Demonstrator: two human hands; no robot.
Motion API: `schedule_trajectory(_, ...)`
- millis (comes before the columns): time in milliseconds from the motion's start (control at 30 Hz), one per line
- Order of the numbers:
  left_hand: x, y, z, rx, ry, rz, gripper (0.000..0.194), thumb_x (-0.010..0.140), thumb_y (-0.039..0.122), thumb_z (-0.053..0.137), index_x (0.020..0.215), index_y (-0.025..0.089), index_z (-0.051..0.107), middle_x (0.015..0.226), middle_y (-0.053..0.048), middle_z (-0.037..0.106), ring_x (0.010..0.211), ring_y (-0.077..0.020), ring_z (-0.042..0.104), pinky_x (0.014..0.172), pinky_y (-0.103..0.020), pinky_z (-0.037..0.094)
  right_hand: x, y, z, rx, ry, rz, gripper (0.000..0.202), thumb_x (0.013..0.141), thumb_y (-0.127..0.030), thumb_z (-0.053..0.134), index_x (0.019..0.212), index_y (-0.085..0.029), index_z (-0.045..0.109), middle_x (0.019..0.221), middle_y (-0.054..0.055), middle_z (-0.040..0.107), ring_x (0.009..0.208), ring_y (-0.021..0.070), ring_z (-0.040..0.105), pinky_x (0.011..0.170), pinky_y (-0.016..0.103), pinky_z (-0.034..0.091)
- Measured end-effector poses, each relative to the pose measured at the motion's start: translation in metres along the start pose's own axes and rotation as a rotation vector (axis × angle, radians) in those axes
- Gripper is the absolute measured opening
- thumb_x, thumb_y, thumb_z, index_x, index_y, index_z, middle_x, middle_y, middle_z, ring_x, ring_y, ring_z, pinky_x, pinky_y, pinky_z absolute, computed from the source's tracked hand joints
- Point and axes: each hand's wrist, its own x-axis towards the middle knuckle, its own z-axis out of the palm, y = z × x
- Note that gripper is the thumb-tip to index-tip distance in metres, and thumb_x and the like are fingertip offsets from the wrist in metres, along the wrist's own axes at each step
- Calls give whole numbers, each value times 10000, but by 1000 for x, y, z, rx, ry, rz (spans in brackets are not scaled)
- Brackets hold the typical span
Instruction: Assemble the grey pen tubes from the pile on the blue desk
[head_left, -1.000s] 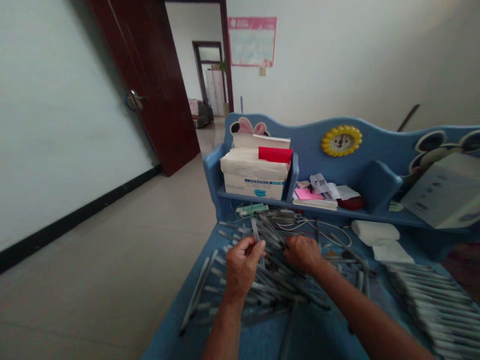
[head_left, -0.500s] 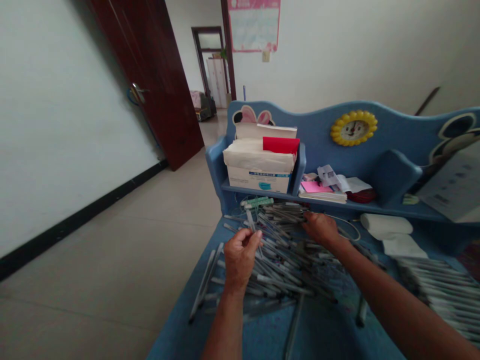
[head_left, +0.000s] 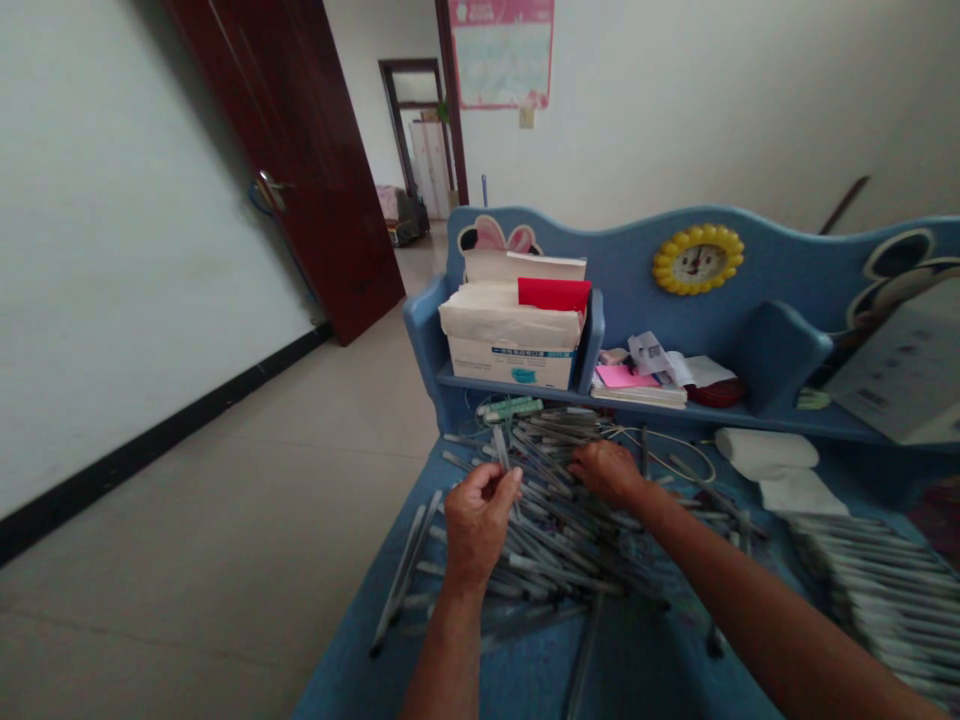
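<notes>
My left hand (head_left: 478,515) pinches a clear, whitish pen part (head_left: 501,447) between thumb and fingers, held upright over the left side of a loose pile of pens (head_left: 555,550). My right hand (head_left: 606,470) is on the far part of the pile, its fingers curled down among the pens; whatever they touch is hidden. The pens are grey and translucent with dark tips and lie in many directions on the blue desk (head_left: 349,625). Several more pens lie in a neat row (head_left: 892,590) at the right.
Behind the pile, the blue shelf (head_left: 637,402) holds a white box (head_left: 510,360), stacked papers (head_left: 641,392) and a tilted carton (head_left: 904,370). A paper roll (head_left: 769,452) and a looped white cable (head_left: 694,452) lie on the desk. Green packets (head_left: 510,409) sit behind the pens.
My right hand has moved left and slightly nearer across the pile. My left hand still holds the pen part in nearly the same place. The view has shifted slightly.
</notes>
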Motion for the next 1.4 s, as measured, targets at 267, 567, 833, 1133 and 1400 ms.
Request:
schedule_trajectory(267,1,1,-5,8,46,-9,258,749,387,568,627,160,566,531,34,588,500,-103,537,497,-191,383,12,-6,-3,-18,-43,-36,235,868,-315,486,961,-144,619,962,77,656,885,187,613,771,365,475)
schedule_trajectory(567,0,2,-6,1,31,-6,256,743,388,567,624,161,565,524,32,586,504,-109,538,511,-198,392,12,-5,-4,147,20,-141,207,747,-176,484,815,-188,679,886,95,696,875,234,626,752,306,441)
schedule_trajectory(833,-4,3,-2,-57,-151,38,226,761,366,559,688,154,594,569,14,597,563,-128,568,561,-209,414,-23,4,-1,569,210,-142,229,813,-277,442,841,-161,638,669,23,649,620,140,600,568,221,439)
schedule_trajectory(1133,-21,24,14,-22,-495,242,194,776,293,555,678,141,624,624,0,550,616,-121,508,582,-210,380,-95,6,-15,1262,347,-64,204,727,-347,599,811,-164,564,496,-55,518,447,94,479,448,205,388)
schedule_trajectory(1400,-25,33,19,-1,-667,357,182,800,272,544,748,137,654,688,-16,558,676,-131,508,639,-223,373,-126,27,-50,659,471,-96,146,776,-317,556,799,-189,622,564,-35,584,484,84,486,482,198,339)
